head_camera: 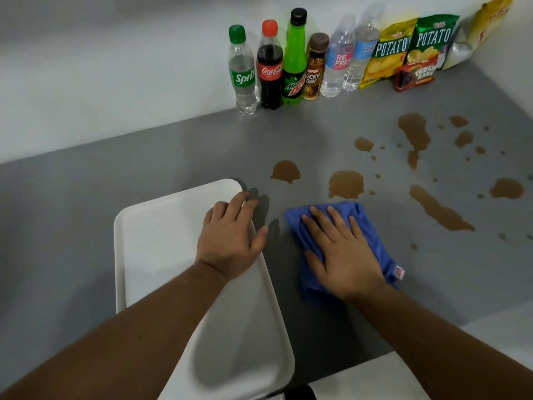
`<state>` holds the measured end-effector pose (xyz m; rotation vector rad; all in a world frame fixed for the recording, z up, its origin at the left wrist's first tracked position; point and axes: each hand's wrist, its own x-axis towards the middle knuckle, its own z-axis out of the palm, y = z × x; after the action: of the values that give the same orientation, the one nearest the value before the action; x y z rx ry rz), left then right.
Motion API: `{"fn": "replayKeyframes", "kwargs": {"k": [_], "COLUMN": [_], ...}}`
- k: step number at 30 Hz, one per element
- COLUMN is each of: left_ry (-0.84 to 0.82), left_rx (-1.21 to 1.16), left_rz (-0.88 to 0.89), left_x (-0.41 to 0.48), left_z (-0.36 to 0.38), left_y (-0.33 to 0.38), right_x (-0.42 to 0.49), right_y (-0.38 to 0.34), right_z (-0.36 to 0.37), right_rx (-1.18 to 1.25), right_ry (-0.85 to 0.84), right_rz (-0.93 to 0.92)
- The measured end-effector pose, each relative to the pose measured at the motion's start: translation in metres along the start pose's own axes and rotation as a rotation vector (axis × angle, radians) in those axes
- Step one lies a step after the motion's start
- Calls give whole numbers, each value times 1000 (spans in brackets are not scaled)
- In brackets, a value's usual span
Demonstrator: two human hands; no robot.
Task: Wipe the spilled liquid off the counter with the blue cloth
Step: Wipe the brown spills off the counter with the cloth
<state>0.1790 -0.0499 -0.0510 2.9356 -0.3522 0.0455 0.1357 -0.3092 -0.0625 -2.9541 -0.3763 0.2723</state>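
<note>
While our right hand [343, 252] presses spread on the blue cloth [372, 246], left hand [230, 241] flat on tray [150, 226]; a wide sweep could smear the spill [346, 184] toward upper-right bottles [294, 56].

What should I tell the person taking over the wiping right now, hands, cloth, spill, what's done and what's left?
Left hand: flat and open on the right edge of the white tray, holding nothing.
Right hand: pressed flat, fingers spread, on the blue cloth, which lies bunched on the grey counter.
Spill: brown puddles sit unwiped. The nearest puddle is just beyond the cloth, one lies farther left, a long streak lies right, and a large blotch with droplets is farther back.
Done: cloth is down on the counter.
Left: wipe every puddle, without knocking the bottles at the wall.
</note>
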Motion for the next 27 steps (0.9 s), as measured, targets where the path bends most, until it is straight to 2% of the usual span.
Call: {"fn": "replayKeyframes", "kwargs": {"k": [4, 10, 13, 18, 24, 27], "left_ry": [-48, -89, -79, -38, 17, 18], "left_rx": [15, 20, 6, -15, -70, -84], "left_rz": [26, 8, 8, 11, 19, 5], "left_x": [30, 53, 53, 52, 53, 52], "left_z": [-2, 0, 4, 7, 9, 11], "left_y": [-14, -30, -31, -32, -34, -35], "right_x": [44, 11, 24, 73, 36, 44], "right_y": [-31, -5, 6, -22, -13, 0], "right_z": [-4, 1, -7, -11, 1, -5], "right_rx": [2, -2, -31, -51, 8, 27], "right_ry": [3, -24, -33, -39, 22, 12], "right_rz": [86, -69, 9, 134, -63, -26]}}
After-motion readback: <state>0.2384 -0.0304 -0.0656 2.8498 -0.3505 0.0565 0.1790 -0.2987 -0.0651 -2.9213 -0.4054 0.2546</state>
